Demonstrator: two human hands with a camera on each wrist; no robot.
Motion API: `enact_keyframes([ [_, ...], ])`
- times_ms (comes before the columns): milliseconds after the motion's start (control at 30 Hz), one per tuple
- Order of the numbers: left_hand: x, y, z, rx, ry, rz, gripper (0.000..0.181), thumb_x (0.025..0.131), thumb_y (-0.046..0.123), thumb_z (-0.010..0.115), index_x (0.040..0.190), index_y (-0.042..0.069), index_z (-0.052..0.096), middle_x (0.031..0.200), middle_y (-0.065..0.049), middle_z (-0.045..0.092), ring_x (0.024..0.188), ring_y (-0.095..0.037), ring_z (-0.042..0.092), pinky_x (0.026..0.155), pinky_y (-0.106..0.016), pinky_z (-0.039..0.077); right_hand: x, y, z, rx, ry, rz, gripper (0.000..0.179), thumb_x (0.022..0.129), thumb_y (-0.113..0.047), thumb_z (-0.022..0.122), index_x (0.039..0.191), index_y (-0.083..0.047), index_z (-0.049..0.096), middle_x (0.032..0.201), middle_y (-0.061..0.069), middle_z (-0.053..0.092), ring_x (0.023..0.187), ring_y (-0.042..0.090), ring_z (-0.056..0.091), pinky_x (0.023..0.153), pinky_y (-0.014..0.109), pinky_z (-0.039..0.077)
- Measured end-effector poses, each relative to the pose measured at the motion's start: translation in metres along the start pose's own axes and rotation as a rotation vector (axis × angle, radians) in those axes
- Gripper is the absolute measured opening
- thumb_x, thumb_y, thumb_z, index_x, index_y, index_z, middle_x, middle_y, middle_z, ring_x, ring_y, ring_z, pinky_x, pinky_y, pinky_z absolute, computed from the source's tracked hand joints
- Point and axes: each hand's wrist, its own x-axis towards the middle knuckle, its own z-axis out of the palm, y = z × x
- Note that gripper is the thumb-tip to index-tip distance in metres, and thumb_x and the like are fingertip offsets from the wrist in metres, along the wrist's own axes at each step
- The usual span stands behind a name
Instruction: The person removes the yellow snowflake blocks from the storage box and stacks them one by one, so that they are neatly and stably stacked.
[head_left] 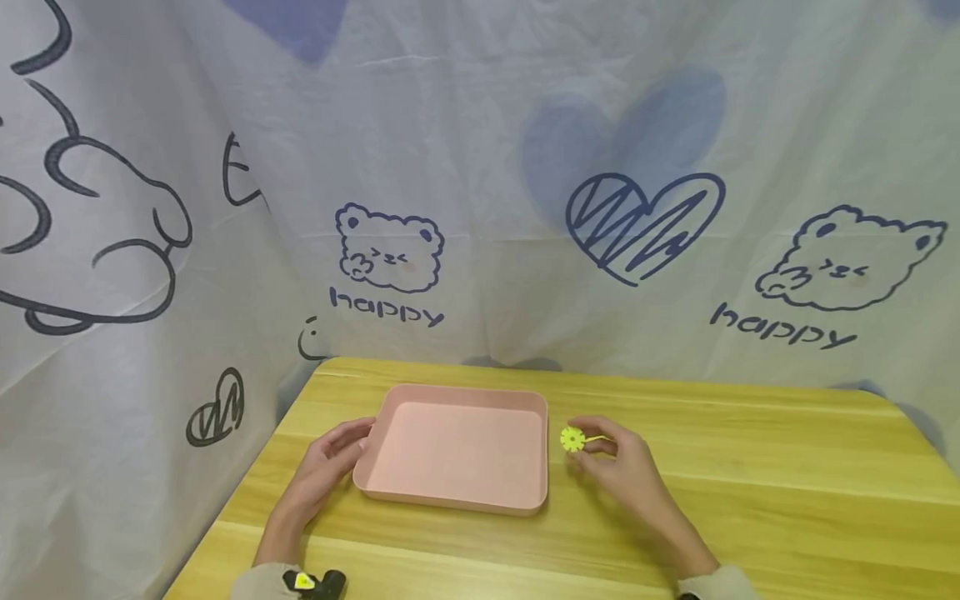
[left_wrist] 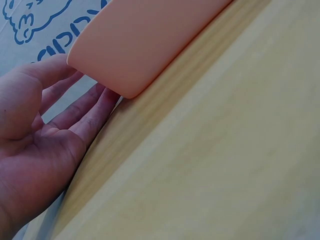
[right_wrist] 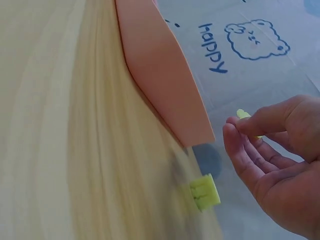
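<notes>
A shallow pink tray [head_left: 453, 492] lies on the wooden table. My left hand [head_left: 330, 462] holds its left side, with the thumb at the rim and the other fingertips low by the bottom corner in the left wrist view. Just off the tray's right wall, my right hand [head_left: 626, 471] pinches a small yellow-green notched disc [head_left: 572, 439] between thumb and index finger. A second yellow-green slotted piece [right_wrist: 205, 192] appears in the right wrist view, apart from the fingers and low over the table's edge; from the head it shows only as a thin edge.
The wooden table [head_left: 795, 475] extends to the right of the tray. Behind and to the left hangs a pale printed cloth [head_left: 487, 167] with bears, hearts and lettering. A black wrist strap [head_left: 326, 585] shows on the left sleeve.
</notes>
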Motion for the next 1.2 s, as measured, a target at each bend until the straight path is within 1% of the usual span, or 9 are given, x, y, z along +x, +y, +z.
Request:
enact_keyframes([
  [200,0.000,0.000,0.000,0.005,-0.008,0.028,0.051,0.104,0.018,0.064,0.148,-0.002,0.049,0.148,-0.024,0.051,0.121,-0.007,0.059,0.098,-0.022,0.051,0.004,0.005,-0.012,-0.092,0.038,-0.012,0.041,0.084,0.013,0.075,0.123,0.003,0.067,0.121,0.019,0.068,0.097,0.029,0.069,0.077,0.024,0.059],
  [300,0.000,0.000,-0.001,0.008,-0.005,0.021,0.051,0.104,0.018,0.064,0.148,-0.002,0.049,0.148,-0.024,0.051,0.121,-0.006,0.059,0.098,-0.021,0.051,0.005,0.008,-0.017,-0.130,0.069,-0.017,0.040,0.084,0.011,0.077,0.122,0.003,0.067,0.119,0.018,0.069,0.098,0.028,0.067,0.078,0.024,0.059],
  [533,-0.001,-0.001,-0.001,0.006,-0.002,0.016,0.052,0.104,0.019,0.064,0.148,-0.002,0.048,0.148,-0.024,0.051,0.121,-0.007,0.059,0.099,-0.021,0.050,0.005,0.015,-0.027,-0.226,0.119,-0.014,0.037,0.085,0.004,0.080,0.120,0.000,0.069,0.104,0.012,0.062,0.098,0.027,0.061,0.075,0.023,0.058],
  [633,-0.001,-0.001,-0.001,0.014,0.000,0.012,0.052,0.104,0.020,0.064,0.149,-0.002,0.048,0.148,-0.023,0.051,0.121,-0.006,0.059,0.099,-0.021,0.050,0.004,0.018,-0.029,-0.240,0.123,-0.012,0.035,0.085,0.002,0.081,0.118,-0.001,0.070,0.100,0.010,0.060,0.096,0.026,0.059,0.073,0.023,0.057],
  [800,0.001,-0.002,-0.001,0.003,-0.007,0.012,0.052,0.104,0.020,0.064,0.148,-0.001,0.048,0.148,-0.022,0.052,0.122,-0.007,0.059,0.099,-0.023,0.051,0.004,0.025,-0.030,-0.259,0.123,-0.015,0.033,0.087,0.000,0.081,0.118,-0.001,0.070,0.098,0.009,0.061,0.094,0.025,0.060,0.071,0.023,0.056],
  [933,0.000,-0.002,0.000,-0.003,-0.014,0.024,0.051,0.104,0.019,0.063,0.148,-0.002,0.048,0.149,-0.024,0.051,0.121,-0.007,0.059,0.098,-0.022,0.051,0.006,0.031,-0.030,-0.288,0.125,0.000,0.033,0.088,-0.003,0.081,0.119,-0.002,0.069,0.099,0.009,0.062,0.094,0.025,0.060,0.071,0.023,0.055],
  [1033,0.000,-0.002,0.000,-0.007,-0.018,0.026,0.051,0.104,0.019,0.063,0.148,-0.002,0.048,0.149,-0.025,0.050,0.121,-0.007,0.059,0.099,-0.022,0.051,0.008,0.036,-0.029,-0.316,0.130,0.009,0.034,0.088,-0.003,0.081,0.120,-0.001,0.069,0.102,0.010,0.064,0.095,0.025,0.061,0.072,0.024,0.055],
  [1200,0.002,-0.003,-0.002,0.002,-0.007,0.017,0.051,0.103,0.020,0.064,0.148,-0.001,0.049,0.149,-0.022,0.051,0.122,-0.007,0.059,0.099,-0.022,0.051,0.011,0.040,-0.025,-0.333,0.136,0.014,0.034,0.087,-0.003,0.082,0.118,0.000,0.070,0.106,0.013,0.065,0.094,0.026,0.062,0.073,0.024,0.054],
])
